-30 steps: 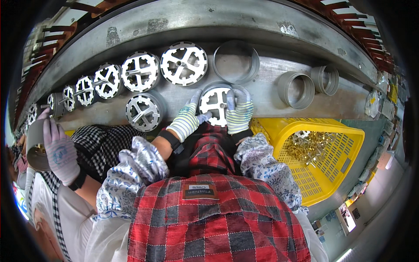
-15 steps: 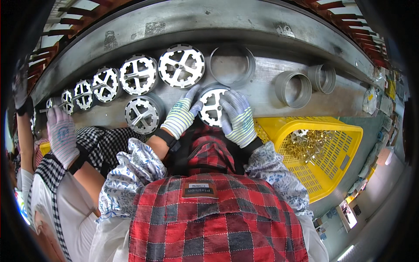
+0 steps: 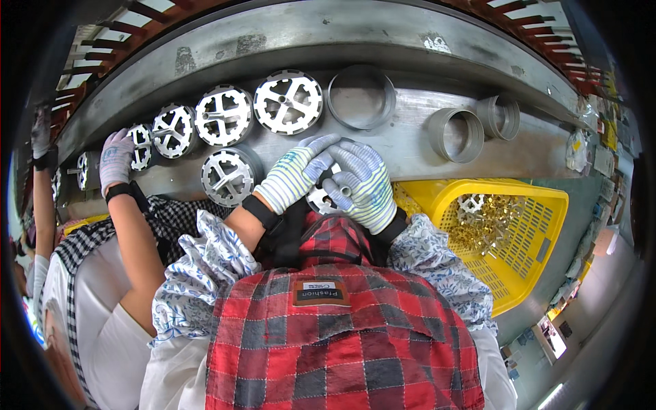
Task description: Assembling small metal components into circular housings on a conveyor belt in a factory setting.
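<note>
Both my hands wear striped, grey-tipped work gloves and meet over a metal ring fitted with a spoked disc (image 3: 321,200) at the bench's near edge. My left hand (image 3: 295,172) curls round its left and far side, fingertips touching the right hand. Bent over the right part of the disc is my right hand (image 3: 363,184), fingers closed; a small round grey end (image 3: 346,192) shows by its fingertips, too unclear to name. The gloves hide most of the disc. Just left sits another ring with a spoked disc (image 3: 227,178). An open metal ring (image 3: 361,98) stands beyond my hands.
A row of spoked discs in rings (image 3: 288,102) runs leftward along the metal bench (image 3: 410,147). Two open rings (image 3: 456,135) lie at the right. A yellow basket (image 3: 540,256) holds brass-coloured pieces (image 3: 486,229). On the left, a co-worker's gloved hand (image 3: 117,160) touches the row.
My hands have drawn together over the disc, covering more of it, and my right fingers have curled in. The co-worker's hand has moved right and up onto the row.
</note>
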{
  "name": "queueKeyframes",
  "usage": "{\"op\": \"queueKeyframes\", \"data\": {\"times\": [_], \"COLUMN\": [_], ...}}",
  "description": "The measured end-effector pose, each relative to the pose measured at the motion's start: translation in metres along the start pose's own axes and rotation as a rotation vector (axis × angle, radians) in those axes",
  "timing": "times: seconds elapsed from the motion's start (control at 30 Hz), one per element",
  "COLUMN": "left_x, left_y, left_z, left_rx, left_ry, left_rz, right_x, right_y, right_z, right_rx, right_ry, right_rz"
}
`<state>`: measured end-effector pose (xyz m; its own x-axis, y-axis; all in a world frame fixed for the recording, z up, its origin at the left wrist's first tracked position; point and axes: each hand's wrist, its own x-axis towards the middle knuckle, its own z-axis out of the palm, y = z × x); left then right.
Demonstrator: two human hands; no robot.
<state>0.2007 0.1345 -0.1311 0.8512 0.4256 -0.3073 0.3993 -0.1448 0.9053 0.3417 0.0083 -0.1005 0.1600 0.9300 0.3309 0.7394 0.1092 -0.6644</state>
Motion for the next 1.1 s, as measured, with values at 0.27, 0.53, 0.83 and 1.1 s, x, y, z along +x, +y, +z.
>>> {"op": "queueKeyframes", "data": {"times": [0.27, 0.53, 0.83, 1.1], "left_x": [0.000, 0.013, 0.037, 0.024], "left_y": [-0.028, -0.012, -0.013, -0.052], "left_z": [0.023, 0.010, -0.004, 0.004], "left_rx": [-0.221, -0.328, -0.352, -0.976], "left_ry": [-0.233, -0.342, 0.106, 0.338], "left_rz": [-0.139, -0.179, -0.325, -0.375], "right_x": [-0.013, 0.003, 0.021, 0.005], "right_y": [-0.001, -0.018, -0.023, -0.016], "right_z": [-0.009, -0.024, -0.021, -0.060], "right_rx": [0.045, 0.174, -0.007, -0.072], "right_ry": [-0.076, 0.032, -0.041, 0.201], "right_rz": [0.020, 0.198, 0.426, 0.291]}}
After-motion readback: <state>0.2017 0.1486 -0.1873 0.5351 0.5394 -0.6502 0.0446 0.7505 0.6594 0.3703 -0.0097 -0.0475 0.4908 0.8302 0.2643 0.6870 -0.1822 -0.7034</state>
